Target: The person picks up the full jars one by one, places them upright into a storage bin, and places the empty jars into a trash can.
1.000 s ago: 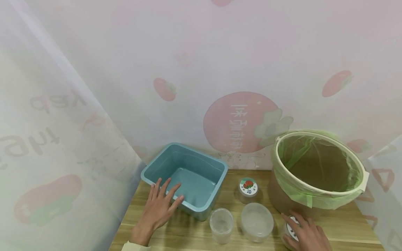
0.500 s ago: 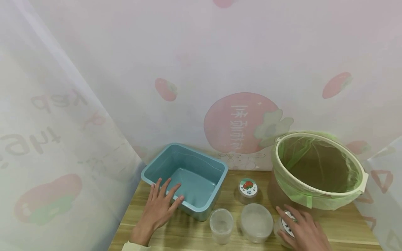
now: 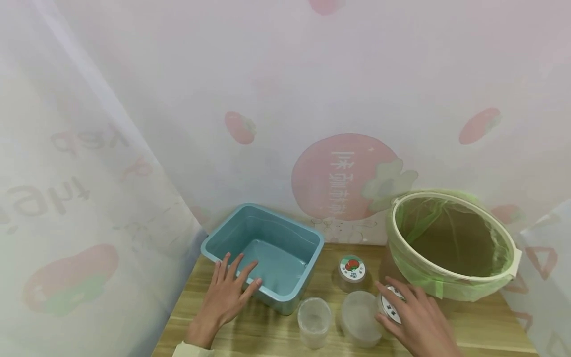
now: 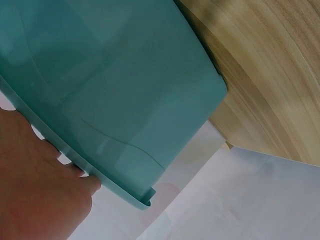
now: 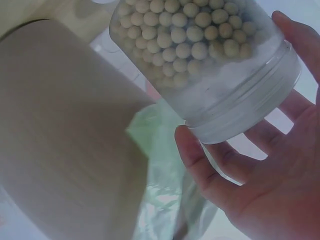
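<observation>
My right hand (image 3: 419,320) grips a clear jar by its round lid (image 3: 391,305), which has a white label. In the right wrist view the jar (image 5: 185,55) holds many small beige balls, with fingers and thumb spread around its lid. Just left of it in the head view is a clear round container (image 3: 360,322), partly behind the jar. My left hand (image 3: 225,300) rests on the near rim of a blue plastic basin (image 3: 276,265), its fingers extended over the edge. The left wrist view shows the basin's outer wall (image 4: 115,90) and part of that hand.
A second jar with a tomato picture on its lid (image 3: 352,268) stands behind the containers. A smaller clear cup (image 3: 314,320) is near the basin. At the right stands a bin (image 3: 439,285) lined with a green bag. Printed cloth walls (image 3: 267,99) enclose the wooden table (image 3: 267,339).
My right hand has moved the labelled jar left and slightly away from me, up to the clear round container. The left hand and the basin have stayed in place.
</observation>
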### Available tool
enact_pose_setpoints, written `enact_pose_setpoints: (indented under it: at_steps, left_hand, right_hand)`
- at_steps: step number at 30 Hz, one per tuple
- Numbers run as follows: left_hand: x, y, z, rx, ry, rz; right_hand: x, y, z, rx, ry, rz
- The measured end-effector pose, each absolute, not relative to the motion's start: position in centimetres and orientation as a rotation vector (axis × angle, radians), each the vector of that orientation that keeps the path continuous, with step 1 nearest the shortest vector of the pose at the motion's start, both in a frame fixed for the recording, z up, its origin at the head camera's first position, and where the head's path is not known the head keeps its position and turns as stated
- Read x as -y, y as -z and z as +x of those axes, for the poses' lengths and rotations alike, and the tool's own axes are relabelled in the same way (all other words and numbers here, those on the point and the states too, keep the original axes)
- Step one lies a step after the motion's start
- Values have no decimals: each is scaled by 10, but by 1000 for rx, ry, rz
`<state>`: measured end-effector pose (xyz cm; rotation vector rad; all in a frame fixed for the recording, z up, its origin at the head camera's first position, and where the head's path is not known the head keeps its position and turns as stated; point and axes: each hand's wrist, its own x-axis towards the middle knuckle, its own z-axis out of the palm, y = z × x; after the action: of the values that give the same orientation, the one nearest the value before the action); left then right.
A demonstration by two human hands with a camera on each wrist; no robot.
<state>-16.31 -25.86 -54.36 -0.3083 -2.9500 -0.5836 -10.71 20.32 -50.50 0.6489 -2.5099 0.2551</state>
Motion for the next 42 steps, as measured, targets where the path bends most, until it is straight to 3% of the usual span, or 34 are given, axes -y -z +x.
enact_pose_setpoints:
  at_steps: [42]
  left_hand:
    - [257, 549, -164, 2928, 598, -273]
  right_hand:
    - [-78, 411, -171, 2507, -351, 891]
